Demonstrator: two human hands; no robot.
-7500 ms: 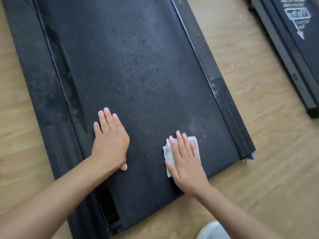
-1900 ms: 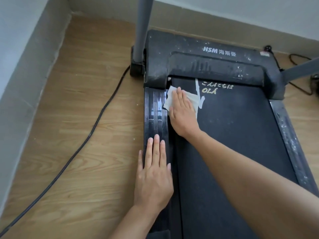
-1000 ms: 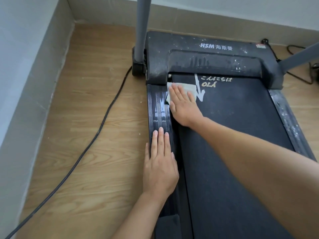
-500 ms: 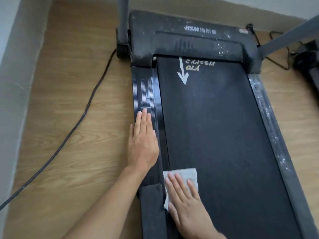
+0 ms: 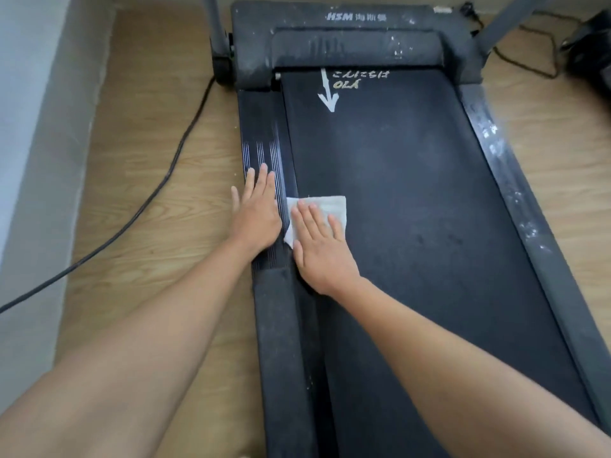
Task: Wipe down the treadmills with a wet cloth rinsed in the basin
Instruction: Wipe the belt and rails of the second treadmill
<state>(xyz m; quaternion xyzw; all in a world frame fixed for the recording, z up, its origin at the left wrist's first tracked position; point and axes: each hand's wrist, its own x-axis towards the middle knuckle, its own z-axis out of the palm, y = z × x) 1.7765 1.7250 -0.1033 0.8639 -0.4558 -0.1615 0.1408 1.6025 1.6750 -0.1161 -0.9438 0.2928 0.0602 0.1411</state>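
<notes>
white cloth lies flat on the treadmill, on the belt right at its left edge. right hand sits flat on top of it, fingers straight and close together, pressing it down. the cloth's far edge and left corner stick out past the fingertips. left hand is just beside the cloth on the ribbed left rail, palm down, fingers straight, pinky out over the wood floor.

hard to see stuff: the near part of the cloth is under the palm, so can't tell how far back it goes. the treadmill's near end is cut off at the bottom, and both forearms cover a chunk of it. the grey uprights get cut off at the top. white arrow and some blurry lettering sit on the belt near the motor cover. right rail has pale specks. black cable runs across the floor and leaves the frame on the left. dark thing top right, can't make it out.
</notes>
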